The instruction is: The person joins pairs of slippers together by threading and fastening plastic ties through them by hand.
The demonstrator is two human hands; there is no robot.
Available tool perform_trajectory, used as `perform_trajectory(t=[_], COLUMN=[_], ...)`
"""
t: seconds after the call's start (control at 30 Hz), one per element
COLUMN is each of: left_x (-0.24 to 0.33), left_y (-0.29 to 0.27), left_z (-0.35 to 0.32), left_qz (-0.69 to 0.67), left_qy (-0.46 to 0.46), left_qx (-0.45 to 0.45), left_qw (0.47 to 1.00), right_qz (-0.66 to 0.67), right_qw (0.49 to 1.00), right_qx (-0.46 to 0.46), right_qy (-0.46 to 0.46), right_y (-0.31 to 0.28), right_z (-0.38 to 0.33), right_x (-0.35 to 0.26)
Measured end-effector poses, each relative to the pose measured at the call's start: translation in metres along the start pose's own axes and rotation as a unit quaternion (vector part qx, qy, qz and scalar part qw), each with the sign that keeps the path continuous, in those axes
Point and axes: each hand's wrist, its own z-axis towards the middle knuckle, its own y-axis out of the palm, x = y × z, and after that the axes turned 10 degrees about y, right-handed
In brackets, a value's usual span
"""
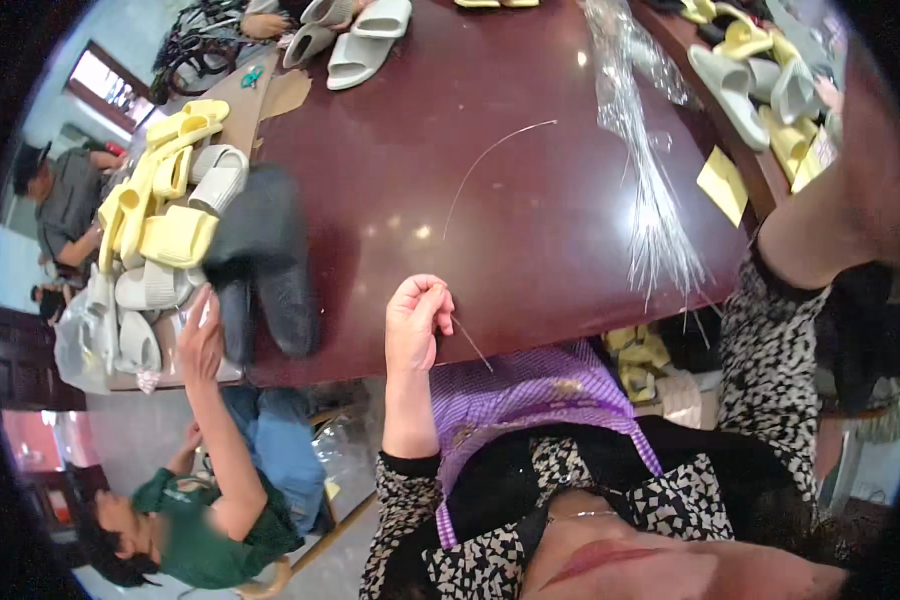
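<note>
Close to the camera at the right rim, the person's right forearm [815, 235] leads up to the right hand [875, 150], so dark and blurred that I cannot tell whether it is clamped or apart. Over the near edge of the reddish-brown counter [370, 190], the left hand [417, 312] has its fingertips pinched together on a thin wire [475, 348], which sticks out toward the near right. Farther off, another thin strand [478, 164] curves across the surface (whether it joins the held one, I cannot tell). To the right lies a bundle of pale wires [660, 235], partly in clear plastic [612, 60], with a yellow card [723, 187] beside it. Yellow slippers [178, 236] and grey slippers [220, 180] crowd the left end.
</note>
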Motion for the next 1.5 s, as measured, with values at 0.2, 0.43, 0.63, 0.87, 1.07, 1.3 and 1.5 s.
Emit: perform_trajectory(t=[0.2,0.43,0.63,0.87,1.07,1.3,1.5], left_x=[0.003,0.001,-0.002,0.0,0.019,0.04,0.094], left_y=[0.001,0.004,0.004,0.01,0.03,0.011,-0.107], left_z=[-0.003,-0.004,-0.006,-0.005,-0.001,0.01,0.081], left_qz=[0.015,-0.002,0.005,0.018,0.126,0.256,0.742], left_qy=[-0.001,-0.016,-0.007,0.004,0.043,0.118,0.309], left_qx=[-0.017,0.003,0.002,0.006,-0.007,-0.016,0.186], left_qw=[1.0,1.0,1.0,1.0,0.991,0.959,0.565], right_qz=[0.093,0.133,0.136,-0.009,-0.264,-0.346,-0.319], right_qw=[0.994,0.987,0.982,0.998,0.958,0.922,0.942], right_qx=[-0.048,-0.088,-0.123,-0.037,-0.111,-0.156,0.011], right_qy=[-0.026,-0.029,-0.039,0.047,-0.006,0.081,0.103], right_y=[0.019,0.016,0.018,0.034,0.115,0.122,0.103], right_z=[-0.008,-0.01,-0.003,-0.014,-0.052,-0.089,-0.107], right_x=[-0.002,0.005,0.006,0.029,0.135,0.187,0.225])
